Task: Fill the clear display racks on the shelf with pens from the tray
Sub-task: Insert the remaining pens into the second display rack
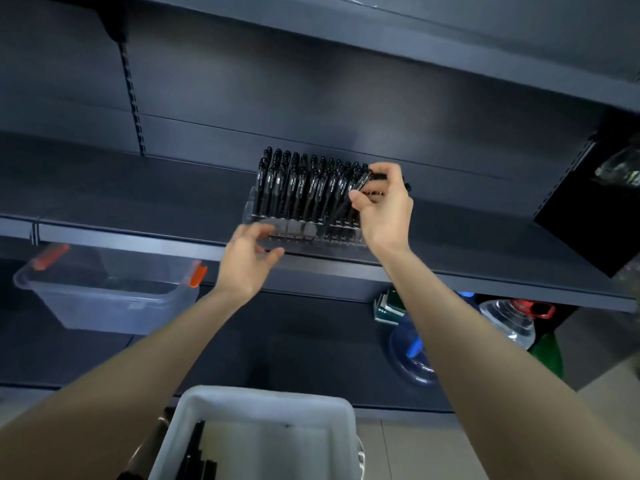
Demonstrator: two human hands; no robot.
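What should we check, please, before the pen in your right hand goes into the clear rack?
1. Right hand grips the slim black pen: ok.
2. Clear acrylic display rack stands upright on the dark metal shelf: ok.
3. Free slots in the rack's front row: ok, several look empty.
4. Left hand steadies the rack: cannot tell, blurred.
5. White plastic tray holds more pens: ok, a few lie at its left side.

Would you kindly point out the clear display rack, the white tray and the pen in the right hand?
clear display rack (329,238), head view, bare front ledge.
white tray (266,396), head view, far rim.
pen (363,181), head view, printed barrel.
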